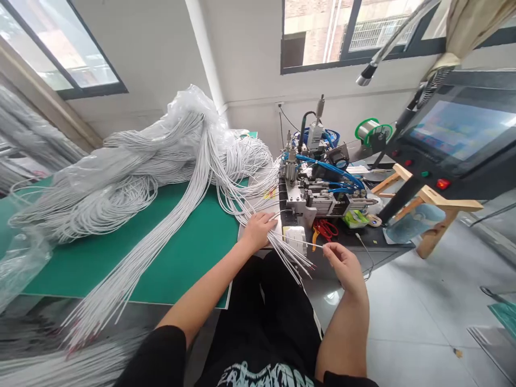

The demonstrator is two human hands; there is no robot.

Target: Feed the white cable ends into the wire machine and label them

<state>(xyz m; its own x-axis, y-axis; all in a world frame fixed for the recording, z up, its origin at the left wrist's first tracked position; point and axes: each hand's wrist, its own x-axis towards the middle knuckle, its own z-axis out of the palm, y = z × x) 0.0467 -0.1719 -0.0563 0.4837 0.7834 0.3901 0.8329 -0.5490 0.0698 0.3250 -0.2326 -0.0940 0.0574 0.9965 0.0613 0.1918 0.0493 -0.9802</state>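
Note:
My left hand (pixel 260 232) is closed around a bundle of white cables (pixel 288 256) just in front of the machine. Their loose ends, some with reddish tips, fan out toward the lower right. Between the fingertips of my right hand (pixel 342 263) is the end of a single white cable (pixel 304 243), drawn out sideways from the bunch. That cable runs nearly straight between both hands. Right behind my hands stands a bench machine (pixel 318 199) with metal blocks and blue air tubes. The tip inside my right fingers is hidden.
A large heap of white cables (pixel 193 188) lies partly in clear plastic on the green table (pixel 193 236), ends hanging over the front edge. Red-handled pliers (pixel 322 230) lie by the machine. At right are a monitor (pixel 463 129), a wooden stool (pixel 437 207) and a green wire spool (pixel 373 131).

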